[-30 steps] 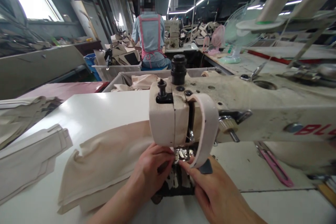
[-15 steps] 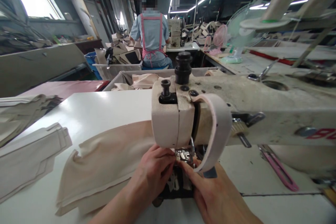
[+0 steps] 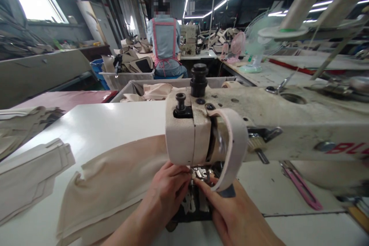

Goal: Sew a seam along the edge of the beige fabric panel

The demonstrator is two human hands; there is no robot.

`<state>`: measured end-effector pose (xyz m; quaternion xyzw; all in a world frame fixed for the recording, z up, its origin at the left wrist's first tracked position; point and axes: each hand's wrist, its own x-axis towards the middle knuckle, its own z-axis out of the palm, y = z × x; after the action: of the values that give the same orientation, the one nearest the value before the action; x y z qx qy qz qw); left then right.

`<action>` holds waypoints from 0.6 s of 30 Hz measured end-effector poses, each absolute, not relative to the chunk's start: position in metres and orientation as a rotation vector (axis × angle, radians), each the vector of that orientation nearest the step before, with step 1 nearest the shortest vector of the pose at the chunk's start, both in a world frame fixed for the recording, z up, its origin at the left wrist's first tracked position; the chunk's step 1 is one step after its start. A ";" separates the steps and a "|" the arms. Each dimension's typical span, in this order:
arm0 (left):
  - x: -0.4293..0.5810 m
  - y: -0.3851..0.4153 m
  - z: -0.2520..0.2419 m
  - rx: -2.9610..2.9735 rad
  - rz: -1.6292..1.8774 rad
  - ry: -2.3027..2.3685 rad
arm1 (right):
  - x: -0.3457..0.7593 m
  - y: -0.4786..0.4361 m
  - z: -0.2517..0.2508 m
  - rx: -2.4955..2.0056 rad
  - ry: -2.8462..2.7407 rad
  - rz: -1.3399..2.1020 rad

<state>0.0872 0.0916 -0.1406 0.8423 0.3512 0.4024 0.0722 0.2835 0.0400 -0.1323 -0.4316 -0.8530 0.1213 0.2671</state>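
A cream sewing machine head [image 3: 184, 138] stands over the table, with a pale curved strap [image 3: 235, 146] looped at its front. Beige fabric [image 3: 112, 184] lies in layers to the left and runs in under the head. My left hand [image 3: 168, 184] is closed on the fabric's edge, its fingertips just left of the metal presser foot [image 3: 201, 173]. From the other side, my right hand [image 3: 230, 203] curls in beneath the strap, index finger reaching to the foot and nearly meeting the left fingertips. Whatever its other fingers hold is hidden.
Stacked fabric pieces [image 3: 31, 173] lie at the left. A pink-handled cutter [image 3: 302, 188] rests right of the machine. Behind the table is a grey bin [image 3: 135, 84] with fabric in it. Thread cones [image 3: 302, 2] stand upper right. A person [image 3: 165, 42] sits ahead, facing away.
The view has shifted slightly. Both hands stay at the presser foot in nearly the same pose. The seated person's arms have drawn in closer to the body.
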 end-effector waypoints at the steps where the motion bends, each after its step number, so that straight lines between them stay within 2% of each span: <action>1: 0.087 0.092 -0.141 2.536 1.201 1.051 | 0.285 0.040 -0.132 -1.158 -2.297 0.339; 9: 0.082 0.089 -0.131 2.563 1.051 1.021 | 0.285 0.043 -0.136 -1.157 -2.359 0.372; 18: 0.083 0.094 -0.142 2.389 1.092 1.140 | 0.285 0.042 -0.138 -1.149 -2.369 0.282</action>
<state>0.0827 0.0942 -0.1416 0.8263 0.3942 0.3778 0.1384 0.2853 0.0417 -0.1381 -0.4208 -0.8675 0.1034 0.2443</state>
